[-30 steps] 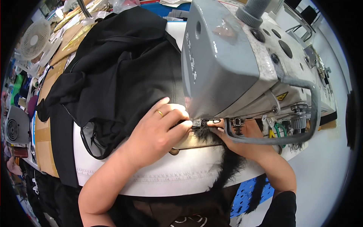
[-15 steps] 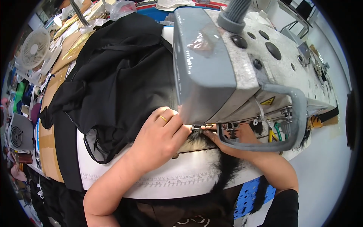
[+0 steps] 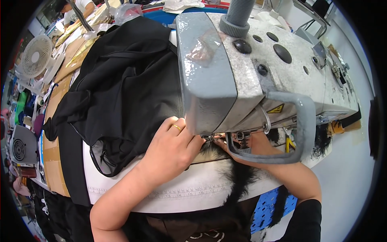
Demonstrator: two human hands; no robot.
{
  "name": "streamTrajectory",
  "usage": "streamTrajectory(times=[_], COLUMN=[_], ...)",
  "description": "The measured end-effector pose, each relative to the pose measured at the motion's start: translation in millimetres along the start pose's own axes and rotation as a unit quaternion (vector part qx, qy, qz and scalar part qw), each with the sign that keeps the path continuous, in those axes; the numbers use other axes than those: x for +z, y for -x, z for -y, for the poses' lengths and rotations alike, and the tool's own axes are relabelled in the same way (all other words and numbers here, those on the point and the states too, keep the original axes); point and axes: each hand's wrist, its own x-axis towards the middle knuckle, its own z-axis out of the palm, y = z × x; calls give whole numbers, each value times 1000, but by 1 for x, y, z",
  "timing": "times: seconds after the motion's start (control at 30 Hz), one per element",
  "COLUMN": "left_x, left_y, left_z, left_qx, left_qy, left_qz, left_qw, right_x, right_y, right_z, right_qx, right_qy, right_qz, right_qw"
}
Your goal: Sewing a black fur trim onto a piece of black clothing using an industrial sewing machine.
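A grey and white sewing machine [image 3: 250, 72] stands over the table, its needle area mostly hidden behind the machine head. My left hand [image 3: 173, 149], wearing a ring, has its fingers bent and pressed together at the edge of a black garment [image 3: 137, 88], right beside the needle area. From the other side my right hand [image 3: 238, 151] reaches in under the grey guard, fingertips close to the left ones. A black fluffy trim [image 3: 240, 181] runs from under the fingers down over the table's front edge. What the right fingers do is partly hidden by the guard.
The white table [image 3: 181, 199] has a printed ruler along its front edge. Cardboard [image 3: 54, 161] borders it at left, near a white fan [image 3: 36, 56]. Below hangs a blue perforated panel [image 3: 264, 209]. A person [image 3: 78, 10] sits at far left.
The view has shifted slightly, so the machine appears a little further left and lower. Both hands stay at the needle area with hardly any change.
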Motion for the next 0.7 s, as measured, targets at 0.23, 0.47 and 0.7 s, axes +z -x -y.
streamTrajectory(times=[0.23,0.47,0.7], left_x=[0,-9,-6], left_y=[-1,-1,-5], left_z=[-4,-4,0], left_qx=[28,1,1], left_qy=[-34,-24,-24], left_qz=[-26,-14,-40], left_qw=[999,1000,999], right_x=[16,-7,-5], right_y=[8,5,0], right_z=[-28,9,1], right_qx=[-113,-203,-189], right_qy=[131,105,73], right_qz=[-65,-245,-212], right_qw=[983,942,956])
